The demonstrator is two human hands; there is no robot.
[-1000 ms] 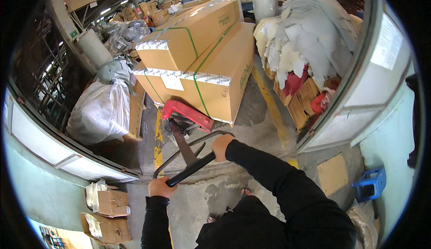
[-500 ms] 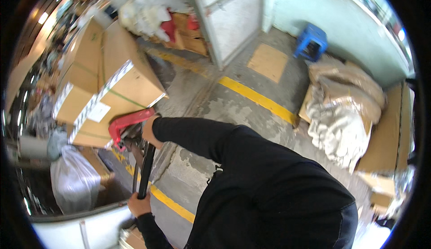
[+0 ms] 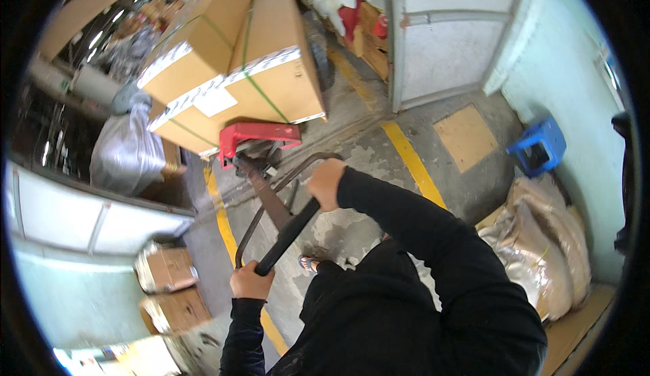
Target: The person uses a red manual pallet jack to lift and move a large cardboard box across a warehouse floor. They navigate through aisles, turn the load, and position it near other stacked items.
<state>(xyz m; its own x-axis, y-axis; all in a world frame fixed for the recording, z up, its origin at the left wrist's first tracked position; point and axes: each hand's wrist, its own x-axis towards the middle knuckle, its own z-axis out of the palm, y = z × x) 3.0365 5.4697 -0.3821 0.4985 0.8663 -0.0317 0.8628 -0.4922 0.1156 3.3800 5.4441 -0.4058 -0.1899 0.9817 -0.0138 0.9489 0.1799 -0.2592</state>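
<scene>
Both of my hands are closed around the black crossbar (image 3: 290, 235) of a pallet jack's handle. My left hand (image 3: 251, 282) wraps its lower left end, and my right hand (image 3: 326, 184) grips the upper right end. From the bar, a dark shaft runs up to the red pallet jack body (image 3: 261, 132). A thin curved metal loop surrounds the handle. Directly beyond the red body stand large brown cartons (image 3: 277, 95), bound with green straps. Whatever carries them from below is hidden.
Doorway panels stand at left (image 3: 61, 213) and right (image 3: 453, 54). Yellow lines (image 3: 414, 162) cross the worn concrete floor. On the right are a blue stool (image 3: 542, 144), a flat cardboard sheet (image 3: 466, 137) and wrapped bundles (image 3: 542, 240). Open cartons (image 3: 167, 269) sit lower left.
My view has turned, shifting the cartons and jack up and right in the picture. The handle now slants down toward my body, and my arms reach it from below. Both hands keep their grip.
</scene>
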